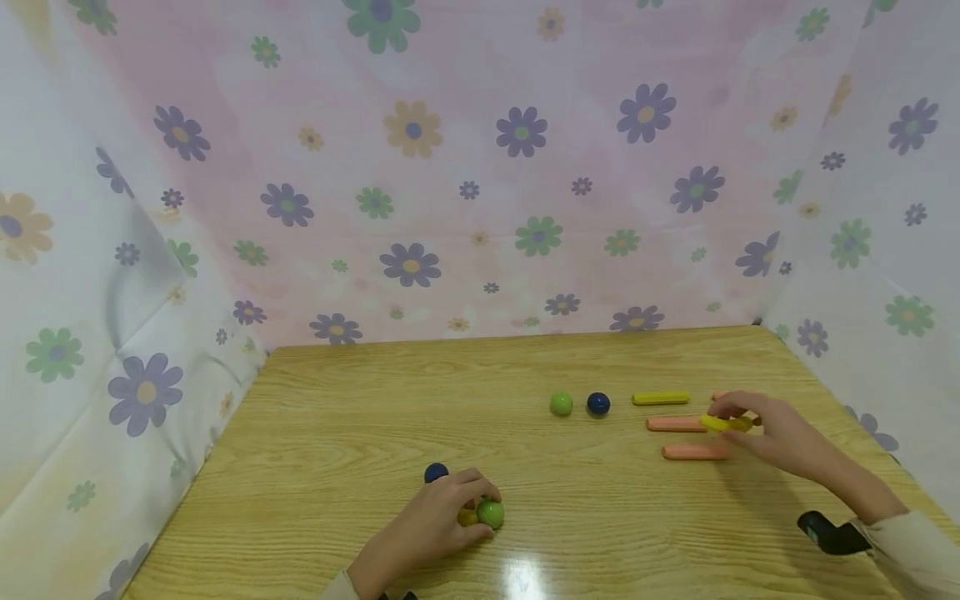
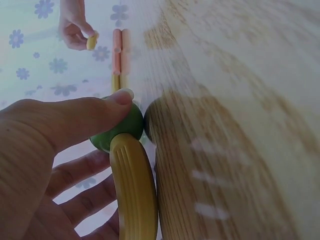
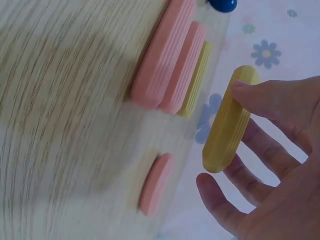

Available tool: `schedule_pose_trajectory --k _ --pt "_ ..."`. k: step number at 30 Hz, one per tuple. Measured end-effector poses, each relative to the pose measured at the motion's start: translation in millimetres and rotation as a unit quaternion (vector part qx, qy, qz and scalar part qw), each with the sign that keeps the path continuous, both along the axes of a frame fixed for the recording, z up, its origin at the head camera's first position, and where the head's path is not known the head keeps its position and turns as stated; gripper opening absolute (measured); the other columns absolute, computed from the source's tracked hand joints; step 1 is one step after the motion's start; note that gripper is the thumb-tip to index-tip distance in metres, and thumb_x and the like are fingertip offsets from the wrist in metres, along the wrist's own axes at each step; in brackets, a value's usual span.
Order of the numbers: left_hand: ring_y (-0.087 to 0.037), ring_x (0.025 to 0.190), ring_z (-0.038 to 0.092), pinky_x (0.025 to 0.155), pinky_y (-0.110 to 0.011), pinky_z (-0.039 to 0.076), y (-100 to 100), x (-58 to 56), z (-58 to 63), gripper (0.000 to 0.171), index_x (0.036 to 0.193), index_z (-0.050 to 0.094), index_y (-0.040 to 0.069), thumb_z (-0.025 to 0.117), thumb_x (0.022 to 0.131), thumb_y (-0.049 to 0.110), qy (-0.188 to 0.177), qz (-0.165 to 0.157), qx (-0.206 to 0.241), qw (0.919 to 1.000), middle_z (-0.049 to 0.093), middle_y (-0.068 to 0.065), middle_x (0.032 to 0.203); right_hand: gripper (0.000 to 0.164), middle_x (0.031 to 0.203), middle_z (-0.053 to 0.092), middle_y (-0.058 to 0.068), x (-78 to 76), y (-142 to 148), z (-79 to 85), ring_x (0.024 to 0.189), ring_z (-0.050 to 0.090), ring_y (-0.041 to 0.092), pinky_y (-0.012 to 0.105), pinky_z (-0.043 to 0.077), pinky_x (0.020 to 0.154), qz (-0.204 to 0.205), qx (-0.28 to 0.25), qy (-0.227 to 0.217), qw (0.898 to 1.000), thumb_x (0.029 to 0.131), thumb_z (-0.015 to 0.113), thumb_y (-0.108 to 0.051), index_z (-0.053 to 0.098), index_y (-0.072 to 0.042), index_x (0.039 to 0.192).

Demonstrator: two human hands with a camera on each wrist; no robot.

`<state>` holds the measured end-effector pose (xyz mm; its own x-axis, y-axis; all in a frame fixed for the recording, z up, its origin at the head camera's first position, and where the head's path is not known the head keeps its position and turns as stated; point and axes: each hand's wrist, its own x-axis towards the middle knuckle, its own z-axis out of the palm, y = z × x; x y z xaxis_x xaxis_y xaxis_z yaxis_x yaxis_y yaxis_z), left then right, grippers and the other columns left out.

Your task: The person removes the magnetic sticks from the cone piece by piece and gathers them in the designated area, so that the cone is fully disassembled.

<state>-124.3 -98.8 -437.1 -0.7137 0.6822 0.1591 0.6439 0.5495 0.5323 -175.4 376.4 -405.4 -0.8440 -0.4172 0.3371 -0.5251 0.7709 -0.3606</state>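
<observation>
At the front middle of the table, my left hand (image 1: 438,515) pinches a glossy green ball (image 1: 491,513) between thumb and fingers. A yellow curved ridged block (image 2: 134,192) stretches back from that ball beneath the hand. Just behind the knuckles a dark blue ball (image 1: 436,472) shows partly. On the right, my right hand (image 1: 787,437) holds a short yellow ridged block (image 3: 229,125) by thumb and fingers, raised over the table. Near it lie two long pink ridged sticks (image 1: 694,452), a yellow stick (image 1: 660,398) and a short pink curved block (image 3: 157,185).
A second green ball (image 1: 562,404) and a second dark blue ball (image 1: 597,403) sit left of the yellow stick. The wood-grain table (image 1: 360,400) is enclosed by flower-patterned cloth (image 1: 450,158) at the back and both sides.
</observation>
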Motion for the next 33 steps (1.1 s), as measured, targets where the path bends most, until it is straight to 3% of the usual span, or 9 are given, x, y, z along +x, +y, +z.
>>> schedule_pose_trajectory --k 7,21,29,33 --pt "-0.001 0.085 0.055 0.072 -0.016 0.047 0 -0.1 -1.1 0.026 0.108 0.064 0.020 0.073 0.084 0.024 0.004 0.001 -0.001 1.0000 0.057 0.010 0.105 0.023 0.094 0.064 0.006 -6.7 19 -10.2 0.080 0.054 0.003 0.026 0.044 0.056 -0.040 -0.010 -0.022 0.999 0.080 0.074 -0.005 0.066 -0.011 0.101" --pt "0.000 0.084 0.054 0.071 -0.014 0.046 -1 -1.7 -6.0 0.027 0.108 0.064 0.020 0.074 0.084 0.025 0.020 -0.004 0.005 0.9998 0.057 0.010 0.105 0.022 0.094 0.064 0.010 -18.1 54 -34.0 0.080 0.055 -0.003 0.026 0.048 0.060 -0.043 -0.019 -0.068 0.997 0.077 0.075 -0.001 0.066 -0.009 0.095" --pt "0.000 0.084 0.054 0.071 -0.015 0.046 -2 -2.0 -6.1 0.028 0.109 0.064 0.020 0.074 0.084 0.025 0.020 -0.003 0.003 0.9998 0.057 0.011 0.105 0.025 0.092 0.064 0.007 -22.3 55 -37.7 0.078 0.057 0.002 0.028 0.048 0.062 -0.061 -0.001 -0.064 0.996 0.074 0.076 0.001 0.067 -0.009 0.095" --pt "0.000 0.085 0.053 0.072 -0.015 0.046 -2 -2.6 -5.2 0.029 0.111 0.063 0.020 0.073 0.084 0.026 0.016 -0.002 0.000 0.9999 0.056 0.012 0.105 0.025 0.091 0.065 0.009 -24.3 53 -34.7 0.078 0.060 0.013 0.030 0.048 0.061 -0.070 0.003 -0.063 0.996 0.073 0.074 0.006 0.068 -0.008 0.093"
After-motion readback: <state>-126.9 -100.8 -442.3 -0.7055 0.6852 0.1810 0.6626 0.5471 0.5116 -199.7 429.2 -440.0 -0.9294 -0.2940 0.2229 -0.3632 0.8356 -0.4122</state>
